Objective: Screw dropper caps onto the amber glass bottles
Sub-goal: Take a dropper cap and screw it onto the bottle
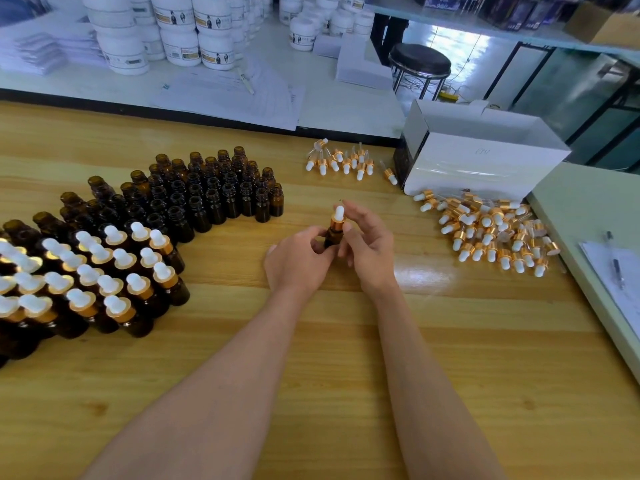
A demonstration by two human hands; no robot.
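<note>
My left hand (298,261) grips a small amber bottle (331,237) at the middle of the wooden table (346,358). A dropper cap (338,219) with a gold collar and white bulb sits on the bottle's neck. My right hand (369,251) pinches the gold collar between thumb and fingers. Several open amber bottles (207,192) stand in rows to the left. Several capped bottles (104,271) stand nearer at the far left. A pile of loose dropper caps (491,233) lies to the right, and a smaller group of caps (341,161) lies farther back.
A white cardboard box (481,157) lies on its side at the back right. A pale green board (588,216) with papers and a pen (614,261) borders the right edge. White tubs (180,36) and papers fill the counter behind; a black stool (419,60) stands beyond.
</note>
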